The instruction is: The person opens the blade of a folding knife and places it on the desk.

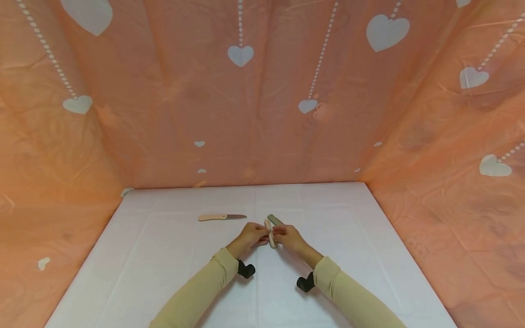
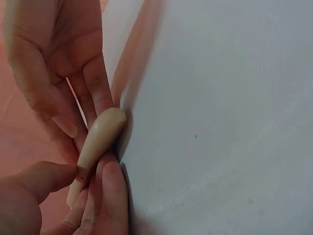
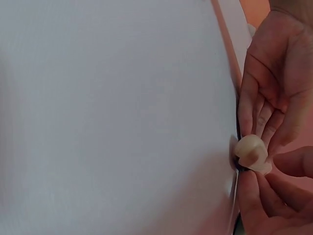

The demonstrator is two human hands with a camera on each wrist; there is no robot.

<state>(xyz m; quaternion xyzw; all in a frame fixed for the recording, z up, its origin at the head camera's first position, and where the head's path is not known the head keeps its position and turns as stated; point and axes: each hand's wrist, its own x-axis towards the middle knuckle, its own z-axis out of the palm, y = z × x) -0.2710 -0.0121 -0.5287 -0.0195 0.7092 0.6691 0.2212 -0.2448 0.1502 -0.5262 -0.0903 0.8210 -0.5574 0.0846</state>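
Between both hands is a cream folding knife [image 1: 270, 234], tilted, with no blade showing. My left hand [image 1: 253, 233] pinches it, thumb [image 2: 61, 175] on one side and fingers bent on the other. From the other side, my right hand [image 1: 290, 238] has its fingertips and thumb at the knife's handle [image 2: 100, 134]; in the right wrist view the rounded end [image 3: 252, 149] sits between the fingers of both hands. Farther left lies another cream-handled folding knife [image 1: 213, 217], its blade out to the right. A green handle [image 1: 275, 219] lies just beyond the right hand, partly hidden by it.
A white cloth [image 1: 184, 273] covers the table. Orange curtains [image 1: 246, 114] with white hearts stand along the back and both sides. Each wrist bears a black camera mount, one under the left wrist [image 1: 246, 269] and one under the right [image 1: 305, 283].
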